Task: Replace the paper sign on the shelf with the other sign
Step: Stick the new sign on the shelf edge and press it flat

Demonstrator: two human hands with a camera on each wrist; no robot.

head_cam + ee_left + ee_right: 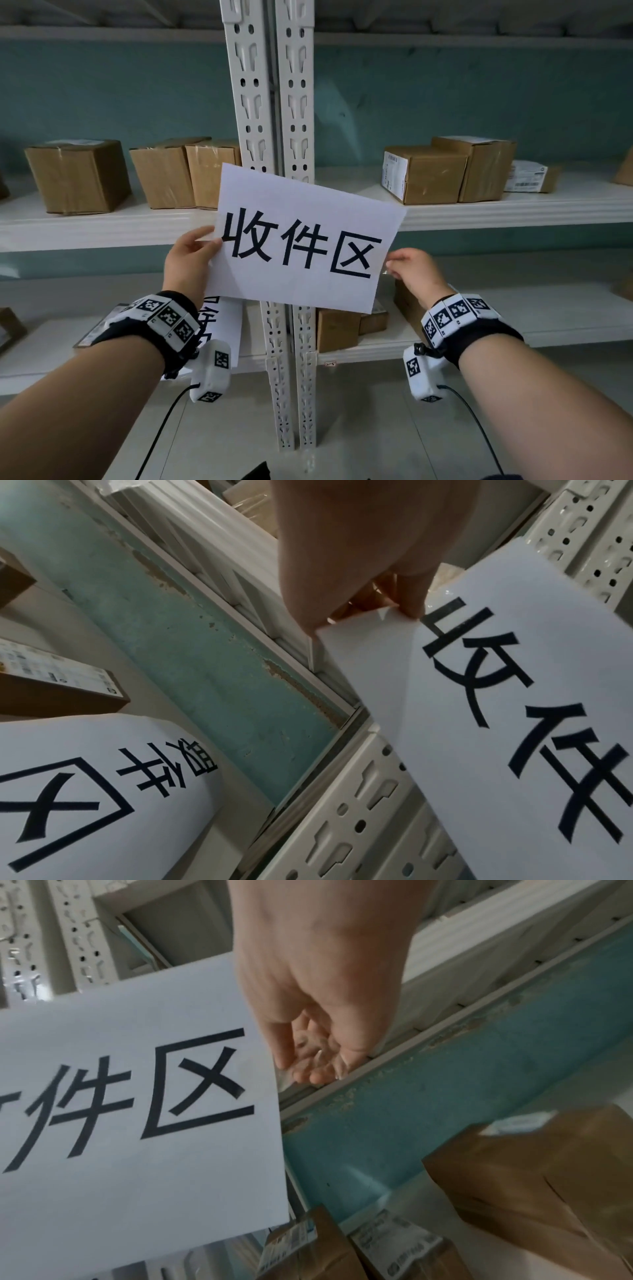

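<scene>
My left hand [187, 260] pinches the left edge of the white paper sign [301, 240], thumb on the printed face beside the first character, the other fingers behind the sheet. My right hand [412, 270] sits at the sign's right edge with its fingers curled; from the right wrist view the fingertips [308, 1077] bunch just off the paper's edge around what looks like a scrap of clear tape, though I cannot tell for sure whether they grip the paper itself.

The sign hangs tilted, its left side higher, across the front of the two perforated white uprights [274, 102], which it covers at the level of the middle shelf edge [513, 214]. Its upper corners overlap that shelf's lip; its lower edge hangs free over the gap below.

Below my left wrist, the other sign [85, 785] lies curled on the lower shelf [548, 329], well apart from the sheet in my hands.

Cardboard boxes [78, 174] stand on the middle shelf to either side of the uprights, set back from the front edge, and more boxes sit on the lower shelf just right of the posts. Between the shelves the teal wall [445, 102] is open.
</scene>
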